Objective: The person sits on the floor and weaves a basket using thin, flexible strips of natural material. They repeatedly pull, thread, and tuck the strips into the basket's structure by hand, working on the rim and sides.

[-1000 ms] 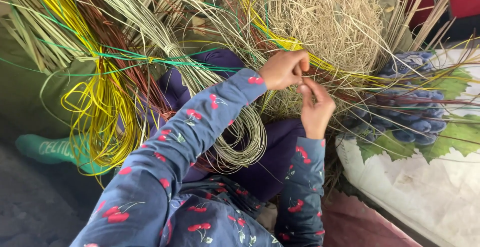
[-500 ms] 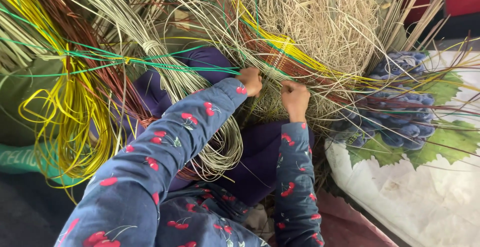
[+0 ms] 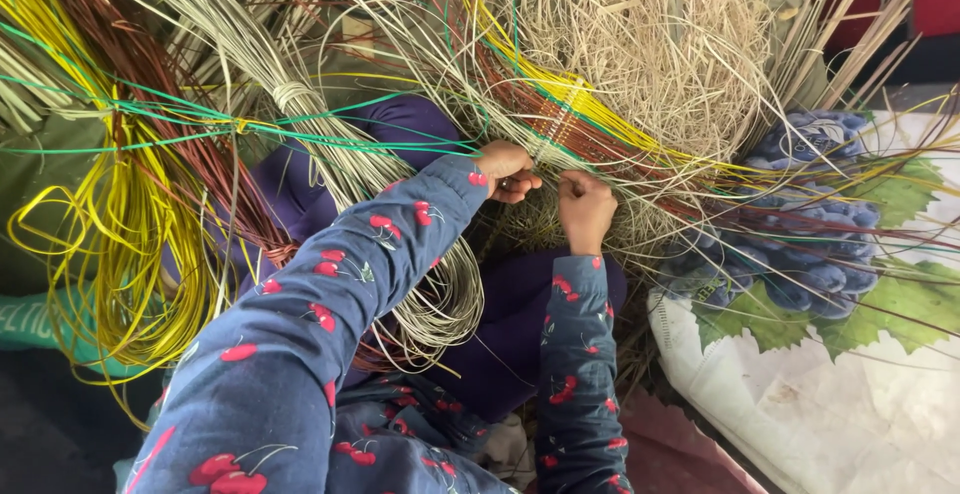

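My left hand (image 3: 506,170) and my right hand (image 3: 585,209) sit close together at the lower edge of a woven piece (image 3: 570,119) made of brown, yellow and pale strips. Both hands are closed, each pinching thin strips at the weave's edge. Above the weave rises a tangled mass of pale straw (image 3: 650,44). My sleeves are dark blue with red cherries. Which single strand each hand grips is hidden by the fingers.
Loops of yellow strips (image 3: 120,244) and brown strips (image 3: 200,154) hang at the left, crossed by green strands (image 3: 200,114). A coiled bundle of pale strips (image 3: 440,304) lies over my purple-clad lap. A cloth printed with blue grapes and green leaves (image 3: 830,284) lies at the right.
Both hands have moved down and inward from the raised position to the weave's lower edge and closed on strips there. The view has shifted closer.
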